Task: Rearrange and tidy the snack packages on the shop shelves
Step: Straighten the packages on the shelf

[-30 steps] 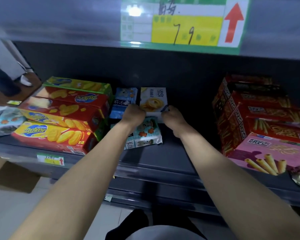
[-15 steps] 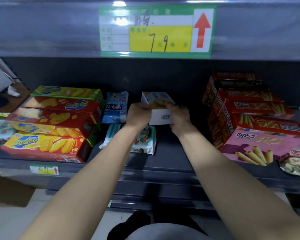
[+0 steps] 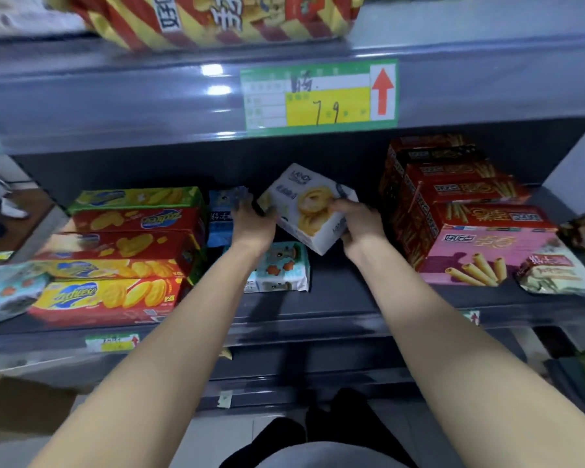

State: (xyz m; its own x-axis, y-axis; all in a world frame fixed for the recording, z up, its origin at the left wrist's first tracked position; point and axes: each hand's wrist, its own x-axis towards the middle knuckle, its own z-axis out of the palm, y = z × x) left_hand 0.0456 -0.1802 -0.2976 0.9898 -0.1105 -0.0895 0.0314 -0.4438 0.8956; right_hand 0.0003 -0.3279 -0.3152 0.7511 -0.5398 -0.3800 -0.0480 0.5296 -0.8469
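Note:
A white cookie box (image 3: 306, 204) with ring biscuits printed on it is lifted off the dark middle shelf (image 3: 338, 298) and tilted. My left hand (image 3: 252, 221) grips its left end and my right hand (image 3: 360, 222) grips its right end. Under it lies a pale blue bear-print snack pack (image 3: 279, 268). A blue pack (image 3: 222, 214) stands just left of my left hand.
Stacked red, yellow and green biscuit boxes (image 3: 122, 251) fill the shelf's left. Red and pink stick-biscuit boxes (image 3: 470, 224) stack on the right, with a crinkled bag (image 3: 554, 275) beside them. A price tag (image 3: 320, 96) hangs on the upper shelf, under a striped bag (image 3: 217, 18).
Both hands have lifted the white cookie box off the shelf and turned it so it sits tilted. The camera view has tipped upward, showing the upper shelf.

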